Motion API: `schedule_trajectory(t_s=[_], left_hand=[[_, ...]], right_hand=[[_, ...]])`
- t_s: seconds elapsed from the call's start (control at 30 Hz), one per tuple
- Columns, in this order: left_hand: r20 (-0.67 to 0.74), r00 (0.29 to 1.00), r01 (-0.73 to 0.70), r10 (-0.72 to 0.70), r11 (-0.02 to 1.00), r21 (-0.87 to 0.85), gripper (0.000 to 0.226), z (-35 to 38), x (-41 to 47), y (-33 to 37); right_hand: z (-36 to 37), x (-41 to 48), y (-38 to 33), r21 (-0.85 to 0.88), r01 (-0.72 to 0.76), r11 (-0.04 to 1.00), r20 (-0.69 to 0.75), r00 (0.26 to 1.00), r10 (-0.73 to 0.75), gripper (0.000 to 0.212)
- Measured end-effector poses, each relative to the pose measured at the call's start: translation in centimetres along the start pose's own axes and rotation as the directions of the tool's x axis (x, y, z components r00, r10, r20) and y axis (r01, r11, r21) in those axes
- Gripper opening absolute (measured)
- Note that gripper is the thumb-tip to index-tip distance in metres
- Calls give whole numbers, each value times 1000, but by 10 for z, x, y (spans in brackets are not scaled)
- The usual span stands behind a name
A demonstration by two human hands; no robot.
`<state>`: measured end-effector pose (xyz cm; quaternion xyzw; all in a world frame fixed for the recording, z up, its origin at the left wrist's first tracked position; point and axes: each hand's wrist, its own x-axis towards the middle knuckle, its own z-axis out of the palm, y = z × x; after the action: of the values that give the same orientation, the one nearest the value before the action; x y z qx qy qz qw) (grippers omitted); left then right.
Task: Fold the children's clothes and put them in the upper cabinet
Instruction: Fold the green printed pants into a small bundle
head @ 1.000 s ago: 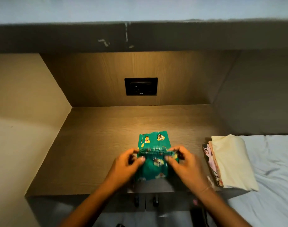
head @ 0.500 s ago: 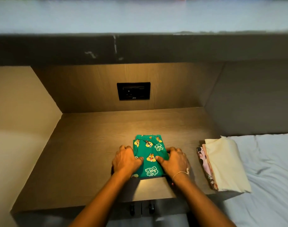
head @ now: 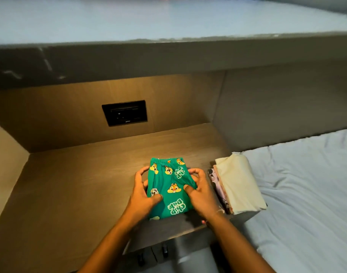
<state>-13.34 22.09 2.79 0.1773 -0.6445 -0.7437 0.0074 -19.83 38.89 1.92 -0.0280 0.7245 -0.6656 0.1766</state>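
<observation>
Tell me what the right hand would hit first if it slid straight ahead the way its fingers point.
Probably nothing on the wooden shelf; the right hand would run alongside the green folded garment toward the wood back panel. Depth is uncertain.

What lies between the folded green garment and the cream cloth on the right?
In the head view, the right hand gripping the green garment, then a pink printed garment tucked under the cream cloth.
</observation>
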Motion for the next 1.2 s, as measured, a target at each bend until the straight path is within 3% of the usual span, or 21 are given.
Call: schedule_trajectory(t_s=[0.23,0.37,0.43,0.47,0.5,0.57,0.6,0.67,0.77,0.87,1.0,1.1,1.2], left_hand=[[224,964,-131,146,988,-77,89,95,6,19],[257,954,-151,155,988,-38,92,158,30,21],[269,957,-150,112,981,122,90,176,38,13],[270,958,-183,101,936,301,91,179,41,5],[277,955,-243,110,825,511,92,178,44,-5],[349,915,-401,201,521,753,94,168,51,-25],[399,884,-467,244,419,778,91,164,56,-32],[492,832,-553,256,317,770,81,160,65,-39],[588,793,-609,161,205,766,74,163,73,-51],[582,802,-597,135,217,772,71,165,75,-66],[560,819,-574,125,203,793,70,167,79,-71],[544,831,-556,120,216,802,72,167,75,-63],[290,933,-350,211,357,866,77,168,60,-61]], right_hand=[[-99,-27,-30,-65,285,956,-244,925,-292,59],[-161,-18,-36,-281,146,948,-357,901,-245,60],[-179,-11,-27,-429,-13,903,-378,911,-166,58],[-185,-9,-18,-495,-95,863,-376,919,-115,58],[-189,-10,-9,-544,-150,826,-374,924,-79,58],[-192,-12,4,-600,-136,788,-377,917,-130,57],[-192,-10,6,-619,-83,781,-363,912,-191,56],[-190,-1,8,-657,5,754,-271,932,-242,55],[-179,8,18,-728,51,683,-83,983,-163,57],[-173,5,33,-635,36,772,-82,990,-114,56],[-176,10,34,-597,30,801,-82,992,-98,55],[-177,10,31,-690,34,723,-54,994,-98,57],[-180,2,31,-771,-36,636,-220,952,-213,60]])
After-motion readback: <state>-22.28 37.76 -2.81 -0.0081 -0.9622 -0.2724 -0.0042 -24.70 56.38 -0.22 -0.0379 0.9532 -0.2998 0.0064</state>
